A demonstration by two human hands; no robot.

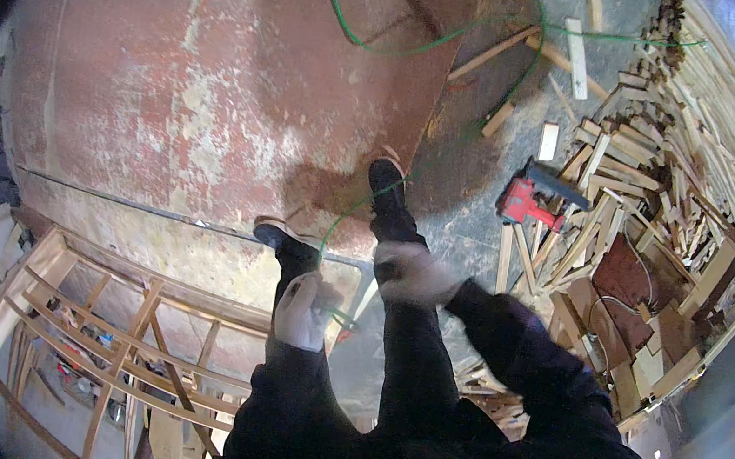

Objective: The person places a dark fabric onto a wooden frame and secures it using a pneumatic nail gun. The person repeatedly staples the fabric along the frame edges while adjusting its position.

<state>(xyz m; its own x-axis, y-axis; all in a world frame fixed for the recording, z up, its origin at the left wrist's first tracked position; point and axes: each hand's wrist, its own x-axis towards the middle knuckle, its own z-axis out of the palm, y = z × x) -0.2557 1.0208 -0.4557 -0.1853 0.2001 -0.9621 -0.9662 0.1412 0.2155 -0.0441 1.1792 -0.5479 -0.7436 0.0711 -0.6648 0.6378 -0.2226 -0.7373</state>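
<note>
Green hose [392, 52] runs to left hand [303, 313], grip unclear. Right hand [414, 275] apart from left, motion-blurred; hold cannot be told. Red nail gun [516, 202] beside wood offcuts [626, 163].

Cord [349, 36]: plain green throughout; nail gun [518, 200]: red body and handle, black along 1 side; large floor panel [129, 55]: brick red, mottled with whitish worn patches and streaks; strip at its lower edge [168, 244]: pale yellowish cream, blotched; floor at right [469, 208]: blue-grey with darker stains; offcut pile [626, 160]: pale tan to straw, some pieces browner; 1 small block [548, 141]: near white; slatted frame [125, 350]: honey brown; trousers [412, 348], sleeve [545, 367]: black; 2 shoes [384, 178]: black.
</note>
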